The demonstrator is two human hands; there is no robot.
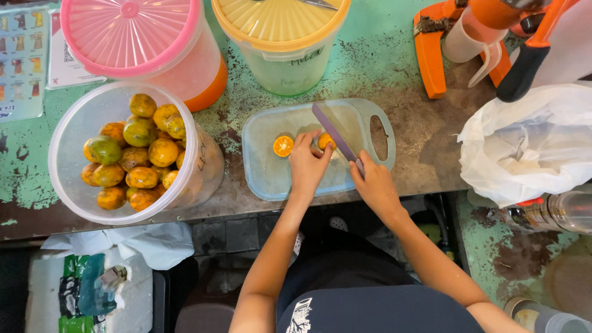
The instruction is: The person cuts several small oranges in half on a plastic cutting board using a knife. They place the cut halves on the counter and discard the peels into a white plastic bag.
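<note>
While halved, citrus (pixel 325 141) (knife (pixel 333 131) beside)

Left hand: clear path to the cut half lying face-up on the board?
Probably yes. The left hand pins fruit beside the half on the board; nothing lies between, and the knife is on the other side.

A worn green table (pixel 382 55) is standing in even light, its paint peeling off. Below the table, dark floor tiles (pixel 216 237) are showing.
</note>
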